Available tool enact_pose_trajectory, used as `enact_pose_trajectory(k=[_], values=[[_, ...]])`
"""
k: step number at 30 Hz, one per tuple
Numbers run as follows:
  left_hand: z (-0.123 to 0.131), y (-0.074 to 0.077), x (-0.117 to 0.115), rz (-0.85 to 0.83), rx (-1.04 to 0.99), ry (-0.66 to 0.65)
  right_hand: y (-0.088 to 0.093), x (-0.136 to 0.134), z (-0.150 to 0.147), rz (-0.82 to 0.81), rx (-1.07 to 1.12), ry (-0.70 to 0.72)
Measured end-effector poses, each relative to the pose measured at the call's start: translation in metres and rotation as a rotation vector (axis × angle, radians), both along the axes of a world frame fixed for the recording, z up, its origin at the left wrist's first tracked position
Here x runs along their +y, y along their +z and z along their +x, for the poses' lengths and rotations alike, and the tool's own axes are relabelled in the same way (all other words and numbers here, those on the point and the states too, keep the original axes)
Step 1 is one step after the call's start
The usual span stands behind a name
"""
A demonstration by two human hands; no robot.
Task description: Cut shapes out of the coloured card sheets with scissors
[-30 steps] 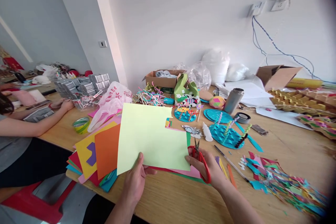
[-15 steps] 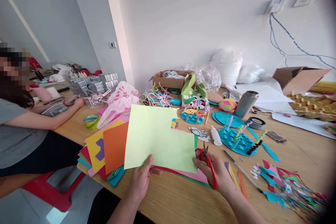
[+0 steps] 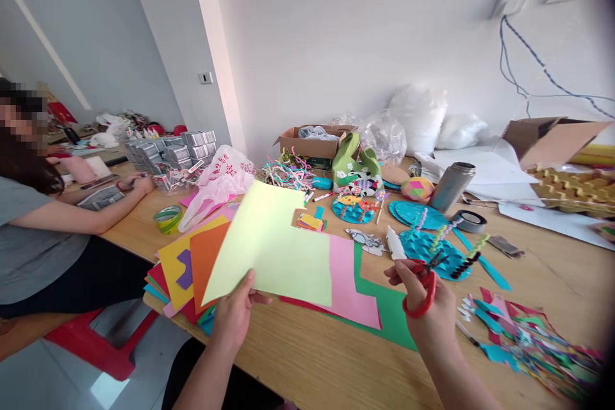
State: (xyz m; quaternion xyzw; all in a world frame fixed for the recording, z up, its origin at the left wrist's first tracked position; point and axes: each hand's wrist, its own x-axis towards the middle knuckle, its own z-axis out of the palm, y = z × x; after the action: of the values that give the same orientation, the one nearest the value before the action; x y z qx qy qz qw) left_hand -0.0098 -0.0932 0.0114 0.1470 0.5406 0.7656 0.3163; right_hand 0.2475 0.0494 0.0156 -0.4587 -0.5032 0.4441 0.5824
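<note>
My left hand (image 3: 234, 312) pinches the near edge of a pale yellow-green paper sheet (image 3: 269, 246) and holds it tilted over a stack of coloured paper (image 3: 192, 269). My right hand (image 3: 423, 304) grips red-handled scissors (image 3: 423, 285), blades pointing right, away from the sheet. Between my hands, pink paper (image 3: 348, 282) and green paper (image 3: 384, 311) lie flat on the wooden table (image 3: 327, 365).
A person in a grey shirt (image 3: 29, 237) sits at the left, one arm on the table. Beyond the papers lie teal paper crafts (image 3: 423, 246), a steel bottle (image 3: 451, 187), tape rolls, a pink plastic bag (image 3: 216, 186) and a cardboard box (image 3: 310, 141). Paper scraps (image 3: 528, 339) pile at right.
My right hand with the scissors has moved right, off the sheet's edge. My left hand has swung the sheet leftward and tilted it, uncovering the pink and green paper beneath.
</note>
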Motion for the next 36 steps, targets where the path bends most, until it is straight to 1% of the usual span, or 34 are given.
enact_pose_trajectory(k=[2, 4, 6, 7, 8, 10, 11, 12, 13, 14, 15, 18, 20, 23, 26, 29, 32, 36], values=[[-0.010, 0.002, 0.001, 0.061, -0.075, 0.002, -0.001, 0.000, -0.001, 0.031, 0.017, -0.023], [-0.019, 0.004, 0.000, 0.114, -0.106, 0.013, -0.003, -0.003, -0.003, 0.066, -0.001, -0.038], [-0.027, 0.005, -0.003, 0.149, -0.131, 0.018, -0.004, -0.009, -0.007, 0.139, -0.067, -0.041], [-0.031, 0.005, -0.004, 0.160, -0.141, 0.026, -0.005, -0.014, -0.009, 0.204, -0.130, -0.024], [-0.033, 0.006, -0.004, 0.163, -0.150, 0.035, -0.006, -0.018, -0.012, 0.302, -0.218, 0.016], [-0.036, 0.006, -0.005, 0.163, -0.162, 0.041, -0.007, -0.028, -0.018, 0.549, -0.445, 0.231], [-0.035, 0.006, -0.004, 0.162, -0.168, 0.044, -0.008, -0.032, -0.021, 0.646, -0.527, 0.327], [-0.033, 0.006, -0.003, 0.159, -0.173, 0.047, -0.008, -0.036, -0.023, 0.706, -0.579, 0.403], [-0.030, 0.006, -0.002, 0.155, -0.176, 0.050, -0.008, -0.039, -0.026, 0.717, -0.598, 0.446], [-0.025, 0.005, -0.001, 0.148, -0.178, 0.048, -0.008, -0.041, -0.027, 0.680, -0.585, 0.463], [-0.019, 0.004, 0.001, 0.137, -0.179, 0.042, -0.008, -0.042, -0.028, 0.596, -0.552, 0.468], [0.000, 0.000, 0.007, 0.097, -0.183, 0.004, -0.006, -0.040, -0.027, 0.245, -0.390, 0.501], [0.012, -0.004, 0.012, 0.069, -0.212, -0.008, -0.004, -0.037, -0.025, 0.091, -0.303, 0.547], [0.023, -0.009, 0.019, 0.059, -0.226, -0.024, 0.000, -0.034, -0.023, 0.031, -0.290, 0.579], [0.029, -0.012, 0.021, 0.043, -0.222, -0.031, 0.000, -0.032, -0.023, -0.045, -0.297, 0.560], [0.031, -0.012, 0.020, 0.046, -0.215, -0.053, 0.000, -0.032, -0.025, -0.126, -0.269, 0.545], [0.032, -0.010, 0.018, 0.088, -0.223, -0.111, 0.002, -0.033, -0.026, -0.132, -0.250, 0.527], [0.033, -0.007, 0.018, 0.180, -0.213, -0.191, 0.005, -0.036, -0.026, -0.071, -0.218, 0.481]])
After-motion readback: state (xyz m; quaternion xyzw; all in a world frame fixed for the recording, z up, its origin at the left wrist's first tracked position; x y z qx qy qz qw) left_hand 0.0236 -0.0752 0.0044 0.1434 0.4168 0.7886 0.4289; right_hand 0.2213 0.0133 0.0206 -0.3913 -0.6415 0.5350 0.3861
